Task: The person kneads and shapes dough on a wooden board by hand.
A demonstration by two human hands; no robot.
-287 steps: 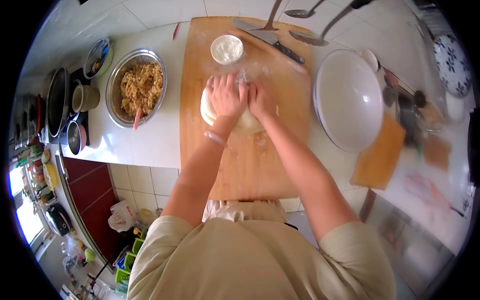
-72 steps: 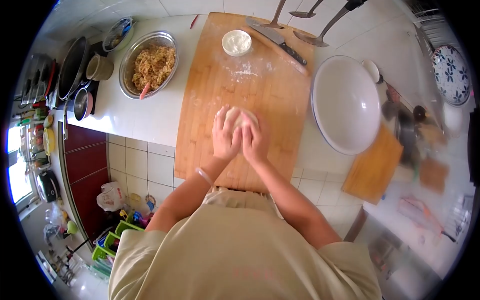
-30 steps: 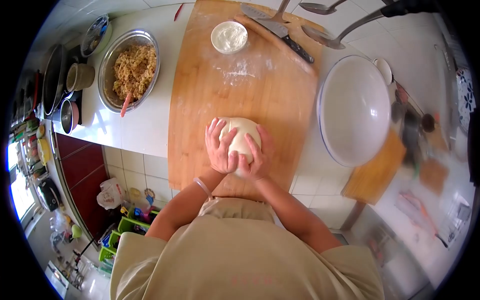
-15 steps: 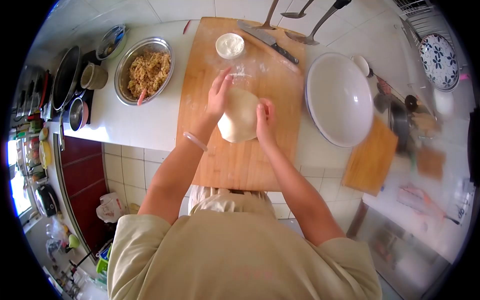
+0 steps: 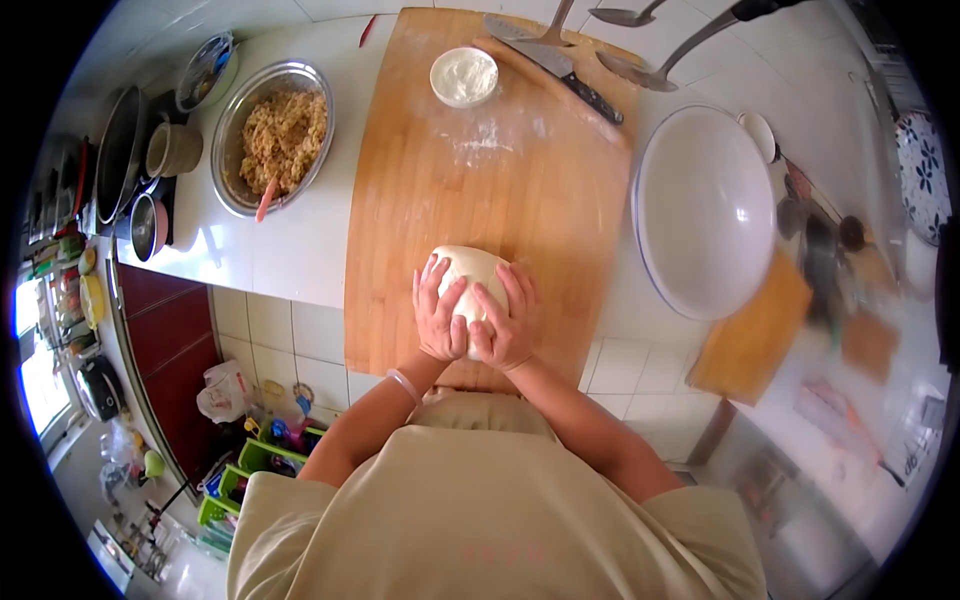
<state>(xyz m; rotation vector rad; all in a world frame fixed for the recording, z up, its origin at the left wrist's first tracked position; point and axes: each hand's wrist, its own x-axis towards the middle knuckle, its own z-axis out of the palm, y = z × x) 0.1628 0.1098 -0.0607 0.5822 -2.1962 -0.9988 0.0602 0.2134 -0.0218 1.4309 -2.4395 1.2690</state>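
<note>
A ball of pale dough (image 5: 468, 264) rests near the front of the wooden board (image 5: 410, 200). My left hand (image 5: 440, 312) is wrapped over its left side, fingers curved on the dough and thumb toward the middle. From the right, my right hand (image 5: 507, 315) grips it the same way, so the two thumbs lie close together. Much of the dough's lower part is hidden under both palms. Farther up the board, white flour (image 5: 482, 142) is scattered below a small white bowl of flour (image 5: 464, 77).
A knife (image 5: 560, 70) and a rolling pin (image 5: 550, 90) lie at the board's upper right. On the right stands a large white basin (image 5: 700, 212). A metal bowl of filling (image 5: 275, 138) is on the left counter. Ladles (image 5: 690, 45) hang above.
The dough has come toward my body, from mid-board to near its front edge. Both hands, earlier at its sides, now close over its top and sides.
</note>
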